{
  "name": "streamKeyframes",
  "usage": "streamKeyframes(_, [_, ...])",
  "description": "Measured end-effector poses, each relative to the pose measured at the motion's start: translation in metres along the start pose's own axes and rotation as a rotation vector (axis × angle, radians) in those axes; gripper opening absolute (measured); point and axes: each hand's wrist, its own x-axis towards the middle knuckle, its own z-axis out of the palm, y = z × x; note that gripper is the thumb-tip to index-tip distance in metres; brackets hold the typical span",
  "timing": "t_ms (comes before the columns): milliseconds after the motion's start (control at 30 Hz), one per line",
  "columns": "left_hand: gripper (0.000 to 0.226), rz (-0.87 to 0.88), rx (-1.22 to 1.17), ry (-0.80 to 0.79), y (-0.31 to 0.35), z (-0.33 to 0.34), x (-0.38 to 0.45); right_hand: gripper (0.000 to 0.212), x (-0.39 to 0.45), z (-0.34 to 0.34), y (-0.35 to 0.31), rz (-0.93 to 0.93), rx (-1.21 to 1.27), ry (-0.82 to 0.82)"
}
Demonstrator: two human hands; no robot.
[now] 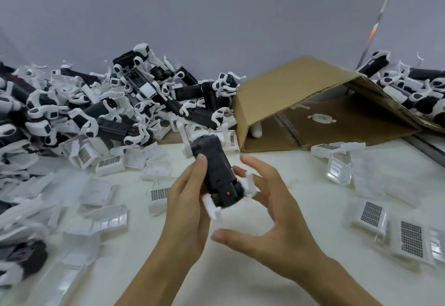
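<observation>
A black toy body with white folding limbs and a small red dot is held above the white table, a little left of centre. My left hand grips it from the left side, thumb on its top face. My right hand is spread just to the right of it, fingers and thumb apart, fingertips near the white limb at its right end. Whether those fingertips touch the limb is blurred.
A big heap of similar black and white toy bodies fills the back left. A tipped cardboard box lies at the back centre, more toys behind it. Clear plastic covers with barcode labels are scattered over the table.
</observation>
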Motion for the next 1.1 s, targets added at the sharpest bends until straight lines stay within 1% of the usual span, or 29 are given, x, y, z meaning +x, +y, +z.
streamKeyframes(33, [0.034, 0.017, -0.003, 0.015, 0.004, -0.001, 0.000, 0.092, -0.001, 0.001, 0.000, 0.015, -0.002, -0.025])
streamKeyframes(67, [0.034, 0.027, -0.010, 0.030, 0.008, -0.002, 0.000, 0.086, -0.001, 0.003, -0.002, 0.069, 0.029, -0.039])
streamKeyframes(133, [0.037, 0.032, -0.036, 0.029, 0.012, -0.003, 0.000, 0.069, -0.001, 0.009, -0.006, 0.220, 0.114, -0.039])
streamKeyframes(233, [0.045, 0.058, 0.012, -0.008, 0.005, 0.000, -0.003, 0.035, -0.001, 0.020, -0.007, 0.389, 0.268, 0.001])
streamKeyframes(267, [0.045, 0.063, 0.040, -0.023, 0.001, 0.002, -0.005, 0.026, 0.000, 0.023, -0.008, 0.419, 0.335, 0.022])
streamKeyframes(300, [0.043, 0.064, 0.069, -0.037, -0.002, 0.003, -0.006, 0.022, 0.000, 0.025, -0.009, 0.437, 0.386, 0.039])
streamKeyframes(367, [0.041, 0.060, 0.111, -0.061, -0.007, 0.006, -0.008, 0.027, -0.001, 0.024, -0.009, 0.452, 0.445, 0.055])
streamKeyframes(433, [0.043, 0.053, 0.117, -0.063, -0.008, 0.007, -0.008, 0.031, 0.000, 0.022, -0.009, 0.458, 0.466, 0.056])
streamKeyframes(600, [0.042, 0.051, 0.115, -0.063, -0.012, 0.008, -0.008, 0.030, 0.001, 0.021, -0.007, 0.462, 0.440, 0.061])
streamKeyframes(733, [0.050, 0.016, 0.062, -0.050, -0.009, 0.007, -0.008, 0.032, 0.000, 0.022, -0.009, 0.439, 0.451, 0.050])
streamKeyframes(833, [0.046, 0.034, 0.067, -0.069, -0.009, 0.008, -0.009, 0.027, 0.000, 0.023, -0.009, 0.449, 0.455, 0.073])
streamKeyframes(900, [0.045, 0.024, 0.077, -0.078, -0.011, 0.010, -0.010, 0.023, 0.001, 0.021, -0.009, 0.469, 0.500, 0.102])
streamKeyframes(967, [0.045, 0.002, 0.070, -0.071, -0.011, 0.010, -0.010, 0.026, 0.002, 0.019, -0.008, 0.464, 0.539, 0.095])
streamKeyframes(1100, [0.039, 0.021, 0.056, -0.080, -0.009, 0.008, -0.009, 0.033, 0.003, 0.020, -0.007, 0.473, 0.553, 0.064])
